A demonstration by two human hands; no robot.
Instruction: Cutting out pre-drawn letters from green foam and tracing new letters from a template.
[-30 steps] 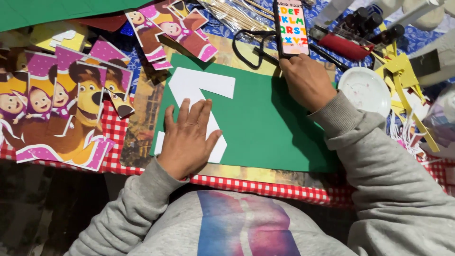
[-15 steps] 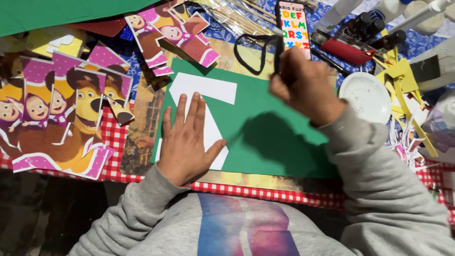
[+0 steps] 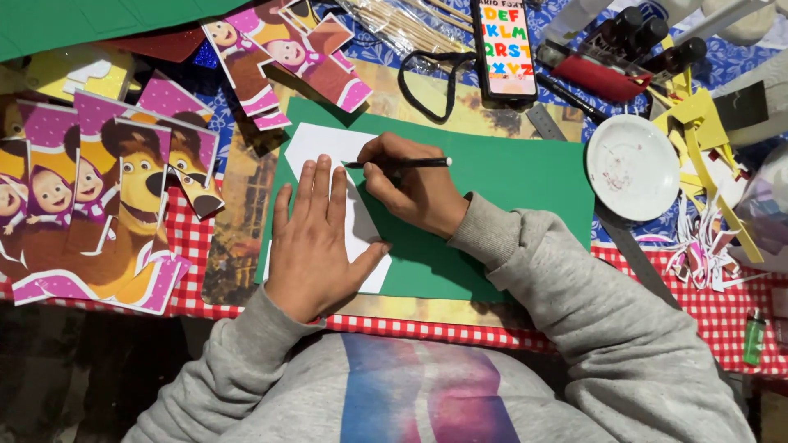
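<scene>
The green sheet (image 3: 492, 189) lies flat on the table (image 3: 689, 316) and serves as the reference. A white paper template (image 3: 316, 148) rests on its left part. The left hand (image 3: 316, 242) presses the template down, fingers spread flat and holding nothing. The right hand (image 3: 414, 189) grips a black pencil (image 3: 402, 163), tip at the template's right edge. No traced line is discernible on the green sheet; tracing appears to be at its start, cutting not begun.

light: bright, from above | shadows: soft, under forearm | focus: sharp | bottom-left: dark
</scene>
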